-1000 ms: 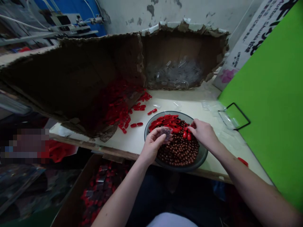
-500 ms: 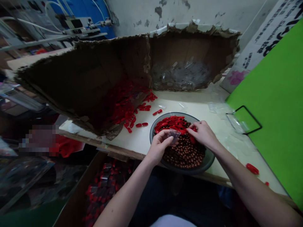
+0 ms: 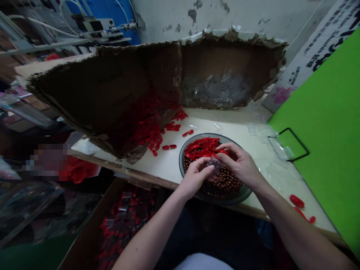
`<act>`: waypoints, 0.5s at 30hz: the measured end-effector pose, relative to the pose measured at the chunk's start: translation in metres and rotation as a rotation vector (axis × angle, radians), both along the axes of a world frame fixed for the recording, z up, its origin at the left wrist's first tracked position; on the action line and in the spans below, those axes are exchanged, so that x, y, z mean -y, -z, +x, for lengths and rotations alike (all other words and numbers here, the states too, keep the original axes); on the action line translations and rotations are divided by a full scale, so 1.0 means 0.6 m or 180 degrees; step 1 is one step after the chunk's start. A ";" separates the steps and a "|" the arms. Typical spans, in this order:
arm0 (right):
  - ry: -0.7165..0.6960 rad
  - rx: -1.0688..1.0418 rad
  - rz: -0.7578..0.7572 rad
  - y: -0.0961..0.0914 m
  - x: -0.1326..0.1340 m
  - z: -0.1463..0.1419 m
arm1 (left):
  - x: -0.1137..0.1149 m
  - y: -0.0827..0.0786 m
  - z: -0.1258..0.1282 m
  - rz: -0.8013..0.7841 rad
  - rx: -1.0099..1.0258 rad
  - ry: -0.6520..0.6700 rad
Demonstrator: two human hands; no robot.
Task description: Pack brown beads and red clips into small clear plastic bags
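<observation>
Over a grey bowl (image 3: 247,192) my two hands meet. Between the thumb and fingers of my left hand (image 3: 195,176) is a small clear plastic case (image 3: 214,165), with darkish contents too small to name. My right hand (image 3: 240,163) pinches a red plastic piece (image 3: 223,152) right beside the case; whether the two touch I cannot tell. Below the hands, brown beads (image 3: 225,183) fill the bowl. A heap of red plastic pieces (image 3: 201,146) lies on the beads at the far side.
A torn cardboard box (image 3: 112,75) holds red pieces at left and clear plastic cases (image 3: 225,90) at right. Underneath the table edge, a carton (image 3: 84,228) contains assembled red-and-clear items. A green panel (image 3: 323,123) with a black handle borders the right side.
My right hand has lifted a red piece off the heap and brought it leftward to the clear case. My left hand has shifted slightly right and down, still holding the case.
</observation>
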State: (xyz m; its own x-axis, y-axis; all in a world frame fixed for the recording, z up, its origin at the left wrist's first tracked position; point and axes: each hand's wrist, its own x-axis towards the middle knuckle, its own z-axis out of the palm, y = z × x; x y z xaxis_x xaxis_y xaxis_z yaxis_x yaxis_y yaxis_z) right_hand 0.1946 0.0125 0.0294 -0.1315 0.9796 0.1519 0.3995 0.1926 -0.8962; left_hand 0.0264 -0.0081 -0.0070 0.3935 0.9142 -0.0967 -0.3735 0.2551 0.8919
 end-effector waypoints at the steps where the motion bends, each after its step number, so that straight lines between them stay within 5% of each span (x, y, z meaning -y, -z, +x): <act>1: 0.0010 0.0192 0.0097 0.005 0.001 -0.002 | 0.001 0.000 0.003 0.0017 -0.0046 0.0002; 5: -0.0165 0.0479 0.0179 0.018 0.012 -0.002 | 0.002 0.003 0.010 0.0018 -0.0155 -0.0053; 15: -0.0241 -0.0374 -0.0456 0.025 0.030 0.018 | 0.004 0.000 0.008 0.0028 -0.0209 -0.0100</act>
State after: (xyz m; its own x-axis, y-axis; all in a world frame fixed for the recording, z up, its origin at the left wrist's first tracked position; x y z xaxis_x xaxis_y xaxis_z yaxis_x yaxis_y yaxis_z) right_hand 0.2055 -0.0057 0.0143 -0.1952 0.9803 0.0305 0.2797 0.0854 -0.9563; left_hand 0.0313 -0.0103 -0.0068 0.3576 0.9270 -0.1132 -0.3220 0.2362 0.9168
